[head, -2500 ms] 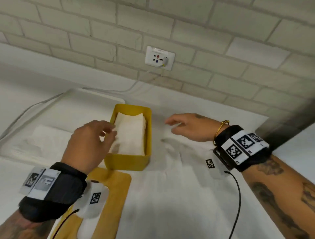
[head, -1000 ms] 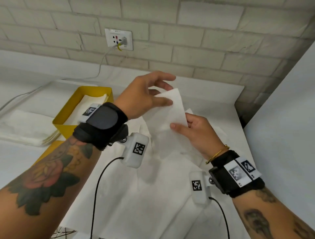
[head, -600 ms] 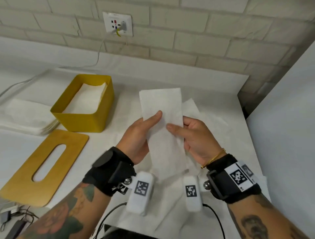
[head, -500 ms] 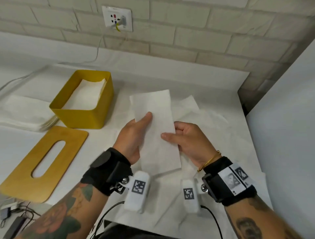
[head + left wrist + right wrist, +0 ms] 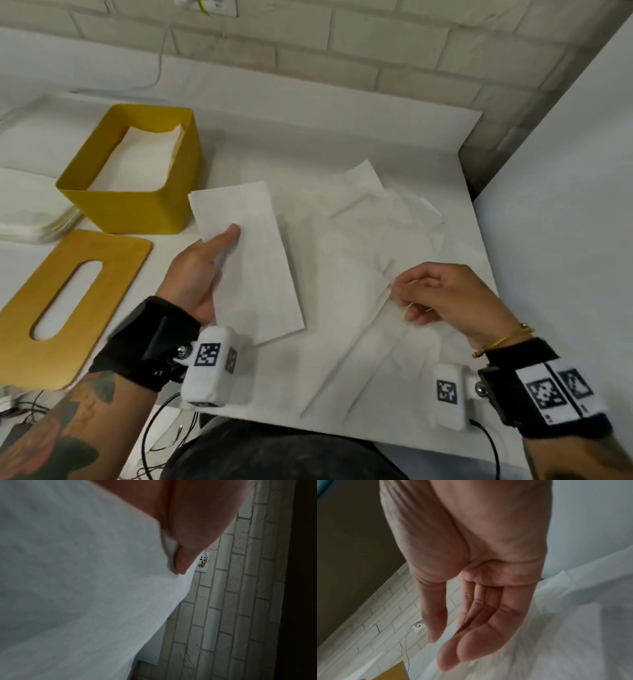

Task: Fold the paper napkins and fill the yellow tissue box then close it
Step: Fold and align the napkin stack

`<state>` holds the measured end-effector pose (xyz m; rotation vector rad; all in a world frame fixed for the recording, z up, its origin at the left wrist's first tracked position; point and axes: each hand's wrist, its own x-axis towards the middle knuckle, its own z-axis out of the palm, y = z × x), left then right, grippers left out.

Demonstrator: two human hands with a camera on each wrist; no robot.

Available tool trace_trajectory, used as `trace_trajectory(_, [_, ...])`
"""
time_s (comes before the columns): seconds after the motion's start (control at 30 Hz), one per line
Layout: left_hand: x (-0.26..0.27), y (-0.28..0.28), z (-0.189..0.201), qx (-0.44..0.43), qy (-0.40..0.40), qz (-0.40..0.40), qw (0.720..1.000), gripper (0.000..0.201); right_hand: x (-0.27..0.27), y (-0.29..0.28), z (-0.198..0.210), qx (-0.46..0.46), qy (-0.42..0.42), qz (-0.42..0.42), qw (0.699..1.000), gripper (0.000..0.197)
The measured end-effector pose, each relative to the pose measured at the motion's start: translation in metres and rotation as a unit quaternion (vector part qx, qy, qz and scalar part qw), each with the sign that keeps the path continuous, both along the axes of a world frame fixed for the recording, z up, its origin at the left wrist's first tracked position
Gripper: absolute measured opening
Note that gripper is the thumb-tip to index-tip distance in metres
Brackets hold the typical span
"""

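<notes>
My left hand pinches a folded white napkin at its left edge, thumb on top, just above the table and right of the yellow tissue box. The left wrist view is filled by that napkin under my thumb. The box stands open with folded napkins inside. Its yellow slotted lid lies flat in front of it. My right hand hovers with loosely curled fingers over the spread unfolded napkins; in the right wrist view this hand is empty.
A stack of white napkins lies left of the box. A brick wall with a socket runs along the back, and a white panel bounds the table on the right. Cables hang at the near left edge.
My right hand has let go of the folded napkin and moved right, over the loose sheets. The left hand alone now holds the napkin, lower and further left, towards the box.
</notes>
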<state>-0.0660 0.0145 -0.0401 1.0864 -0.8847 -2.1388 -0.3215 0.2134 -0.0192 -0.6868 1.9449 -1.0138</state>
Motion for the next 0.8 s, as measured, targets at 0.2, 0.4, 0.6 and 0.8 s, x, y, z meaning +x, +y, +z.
trace_trajectory(0.2, [-0.002, 0.009, -0.005, -0.007, 0.002, -0.02, 1.0, 0.026, 0.018, -0.015, -0.018, 0.004, 0.045, 0.001, 0.999, 0.031])
trace_trajectory(0.4, [0.006, 0.01, -0.004, -0.02, -0.007, -0.009, 1.0, 0.029, 0.008, -0.036, -0.003, -0.091, 0.08, -0.028, 0.992, 0.015])
trace_trajectory(0.6, [0.006, 0.009, -0.003, -0.023, 0.004, -0.001, 1.0, 0.027, -0.022, -0.066, 0.034, -0.185, 0.0, -0.027, 0.982, 0.014])
trace_trajectory(0.8, [0.0, 0.008, 0.0, -0.035, 0.003, -0.006, 0.999, 0.026, -0.013, -0.079, -0.001, -0.101, -0.069, -0.071, 0.99, 0.032])
